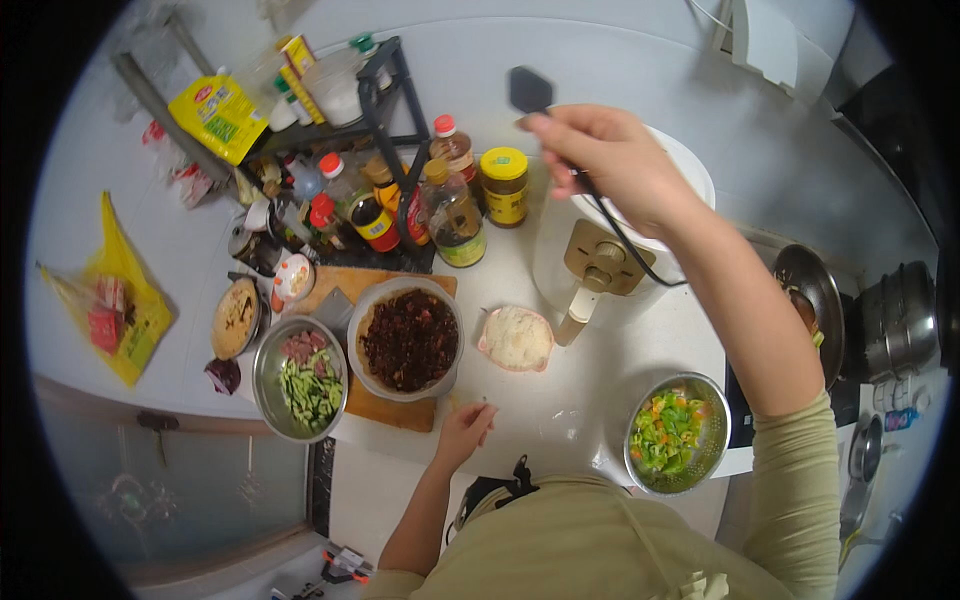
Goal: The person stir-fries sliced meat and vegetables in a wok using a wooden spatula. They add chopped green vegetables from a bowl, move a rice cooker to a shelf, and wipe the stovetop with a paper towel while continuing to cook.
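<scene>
My right hand (607, 161) is raised over the white air fryer (551, 259), gripping a black power plug (531, 90) by its cord, which hangs down across the appliance. My left hand (465, 433) hovers low over the counter's front edge, fingers loosely bent; whether it holds anything is unclear. Nearest to it is a pale bowl of dark red chili-like mixture (409, 341). Left of that, a steel bowl (262, 390) holds chopped green vegetable and pink meat pieces. A small pink-rimmed dish of white granular food (516, 339) lies between the bowl and the fryer.
A steel colander (716, 442) of chopped peppers stands at the counter's right front. A wooden cutting board (397, 411) lies under the pale bowl. Sauce bottles (454, 225) and a yellow-lidded jar (505, 187) stand behind, beside a black rack (390, 135). A wok (802, 277) sits at right.
</scene>
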`<action>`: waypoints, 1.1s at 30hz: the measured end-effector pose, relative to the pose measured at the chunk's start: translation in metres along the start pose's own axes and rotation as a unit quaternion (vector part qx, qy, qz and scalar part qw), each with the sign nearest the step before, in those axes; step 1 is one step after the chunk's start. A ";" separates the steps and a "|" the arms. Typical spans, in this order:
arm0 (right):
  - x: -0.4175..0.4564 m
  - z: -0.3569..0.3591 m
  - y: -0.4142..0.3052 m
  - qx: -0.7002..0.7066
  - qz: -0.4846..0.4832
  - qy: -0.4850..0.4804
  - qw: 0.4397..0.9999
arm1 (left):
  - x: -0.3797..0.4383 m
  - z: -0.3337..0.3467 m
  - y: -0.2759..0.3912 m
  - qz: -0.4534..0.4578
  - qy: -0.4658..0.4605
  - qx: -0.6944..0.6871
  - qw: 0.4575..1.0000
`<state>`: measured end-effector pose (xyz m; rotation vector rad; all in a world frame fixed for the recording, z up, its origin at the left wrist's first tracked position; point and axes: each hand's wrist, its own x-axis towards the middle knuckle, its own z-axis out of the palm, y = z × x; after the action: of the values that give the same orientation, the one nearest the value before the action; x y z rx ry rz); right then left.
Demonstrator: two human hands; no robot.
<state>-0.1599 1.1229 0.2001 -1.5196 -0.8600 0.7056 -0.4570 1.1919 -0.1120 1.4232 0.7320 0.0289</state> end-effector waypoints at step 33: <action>-0.006 -0.178 0.146 -0.144 0.092 0.323 0.931 | 0.166 0.092 0.138 0.063 0.082 0.123 0.987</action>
<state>0.0029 1.0161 0.0775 -1.9530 -0.3262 0.1712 -0.2277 1.2089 -0.0640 1.7176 0.7996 0.1604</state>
